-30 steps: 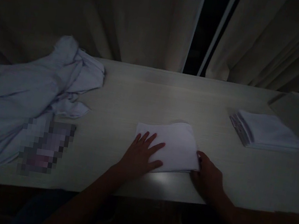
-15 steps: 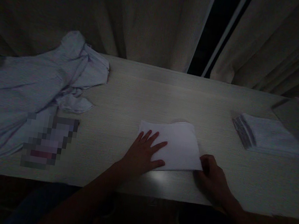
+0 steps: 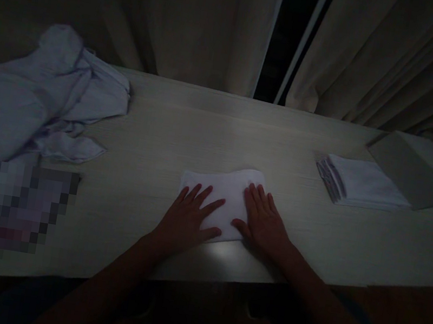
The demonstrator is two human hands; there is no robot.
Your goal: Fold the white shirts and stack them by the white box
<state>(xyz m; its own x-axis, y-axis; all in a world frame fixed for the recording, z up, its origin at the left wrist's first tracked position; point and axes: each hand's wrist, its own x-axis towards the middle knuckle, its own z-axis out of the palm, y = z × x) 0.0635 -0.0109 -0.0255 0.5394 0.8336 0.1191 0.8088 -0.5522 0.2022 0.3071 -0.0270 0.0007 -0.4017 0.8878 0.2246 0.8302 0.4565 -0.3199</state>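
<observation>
A small folded white cloth (image 3: 225,188) lies on the pale wooden table (image 3: 189,125), near its front edge. My left hand (image 3: 187,219) lies flat on the cloth's left half with its fingers spread. On the right half rests my right hand (image 3: 263,220), also flat and open, fingers pointing away from me. Both hands press down on the cloth and hold nothing.
A heap of crumpled pale blue fabric (image 3: 24,104) covers the table's left end. A stack of folded white cloths (image 3: 359,182) sits at the right, beside a grey box-like object (image 3: 412,168). Curtains (image 3: 182,14) hang behind the table. The room is dim.
My right hand has moved from the cloth's lower right corner onto its top and now lies flat. The cloth looks narrower than before. The left hand has stayed in place.
</observation>
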